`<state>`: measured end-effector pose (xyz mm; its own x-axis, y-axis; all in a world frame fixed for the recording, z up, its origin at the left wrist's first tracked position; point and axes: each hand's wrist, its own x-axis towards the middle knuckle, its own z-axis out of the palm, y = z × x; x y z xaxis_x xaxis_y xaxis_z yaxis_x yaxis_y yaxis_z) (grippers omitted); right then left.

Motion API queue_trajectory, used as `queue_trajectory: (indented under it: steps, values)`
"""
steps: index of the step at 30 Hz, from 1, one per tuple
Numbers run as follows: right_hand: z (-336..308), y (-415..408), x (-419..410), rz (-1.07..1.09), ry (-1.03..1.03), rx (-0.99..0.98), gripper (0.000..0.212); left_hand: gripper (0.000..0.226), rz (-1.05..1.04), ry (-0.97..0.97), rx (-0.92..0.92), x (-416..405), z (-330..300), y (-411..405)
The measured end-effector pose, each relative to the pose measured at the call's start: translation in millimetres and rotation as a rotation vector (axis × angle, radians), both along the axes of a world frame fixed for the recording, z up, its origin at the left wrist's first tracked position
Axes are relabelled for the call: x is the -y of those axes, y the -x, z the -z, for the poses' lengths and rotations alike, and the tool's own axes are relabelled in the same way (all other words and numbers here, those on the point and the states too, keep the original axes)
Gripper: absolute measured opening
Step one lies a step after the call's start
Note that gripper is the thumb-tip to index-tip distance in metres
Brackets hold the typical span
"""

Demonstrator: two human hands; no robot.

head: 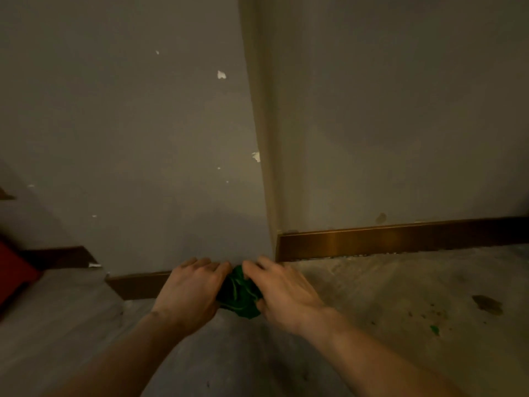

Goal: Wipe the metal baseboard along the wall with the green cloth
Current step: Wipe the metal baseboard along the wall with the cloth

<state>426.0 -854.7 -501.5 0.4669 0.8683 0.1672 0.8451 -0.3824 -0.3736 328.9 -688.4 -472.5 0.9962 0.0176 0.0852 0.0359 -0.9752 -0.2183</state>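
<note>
A bunched green cloth [240, 296] sits low against the wall's projecting corner, held between both hands. My left hand [191, 290] grips its left side and my right hand [282, 289] grips its right side, fingertips touching the wall foot. The metal baseboard [372, 243] runs bronze and shiny along the recessed wall to the right. A darker stretch of baseboard [137, 285] runs left from my hands. The part of the baseboard behind the cloth and hands is hidden.
The grey wall [143, 138] has chipped paint spots. The concrete floor [400, 296] is stained, with a dark blotch [486, 304] and a small green scrap [435, 329] at the right. A red object [14, 270] lies at the far left.
</note>
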Motion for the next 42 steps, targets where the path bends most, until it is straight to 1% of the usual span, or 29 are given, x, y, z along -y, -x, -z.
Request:
queue_trajectory:
  steps: [6,12,14,17,21,25,30,34,38,42]
  values:
    - [-34.9,-0.1,-41.4,-0.042,-0.017,0.087,0.049,0.030,0.012,-0.014,-0.032,-47.1,-34.8,3.7]
    - [-91.6,14.7,-100.7,-0.107,0.051,0.090,0.046,0.033,0.006,-0.008,-0.046,-110.9,-79.6,23.7]
    - [-115.0,20.3,-126.9,-0.123,0.070,0.113,0.044,0.032,0.008,-0.011,-0.018,-135.8,-98.8,32.3]
    - [-144.8,33.8,-169.2,-0.142,0.071,0.124,0.041,0.033,-0.002,0.010,0.076,-175.2,-118.9,53.5]
    - [-159.0,66.4,-230.7,-0.186,0.065,0.160,0.038,0.035,-0.052,0.040,0.148,-232.9,-119.7,93.7]
    - [-147.5,101.3,-293.0,-0.209,0.049,0.163,0.039,0.034,-0.133,0.114,0.207,-289.1,-101.7,135.0]
    - [-107.7,138.4,-365.4,-0.200,-0.012,0.084,0.043,0.033,-0.230,0.222,0.245,-353.0,-62.5,183.1]
    - [-64.3,168.5,-411.2,-0.166,-0.108,-0.034,0.042,0.037,-0.287,0.334,0.311,-398.9,-21.6,214.3]
    - [-23.2,185.5,-446.8,-0.133,-0.166,-0.166,0.038,0.032,-0.344,0.429,0.313,-429.6,24.7,232.3]
    - [13.7,190.3,-473.6,-0.058,-0.199,-0.266,0.036,0.028,-0.437,0.580,0.325,-442.8,67.8,230.5]
